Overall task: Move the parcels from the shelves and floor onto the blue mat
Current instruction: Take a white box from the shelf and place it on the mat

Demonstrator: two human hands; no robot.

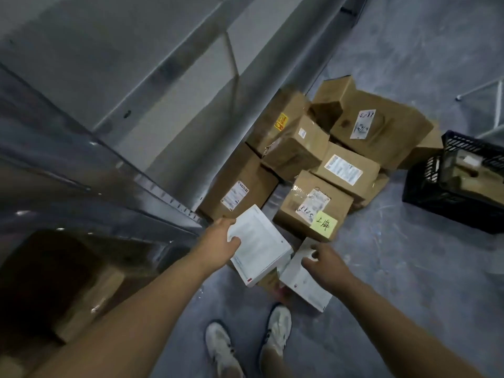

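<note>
Just this side of the yellow-note carton, past the shoes: left hand grips a white flat parcel by its edge, thumb on top, parcel tilted. Right hand has fingers curled onto a second white parcel alongside; can't tell if that grip has closed. Step looks like floor pickup. Behind the carton: brown parcel pile. Blue mat is out of view. Next: secure the right grip, then find the mat.
</note>
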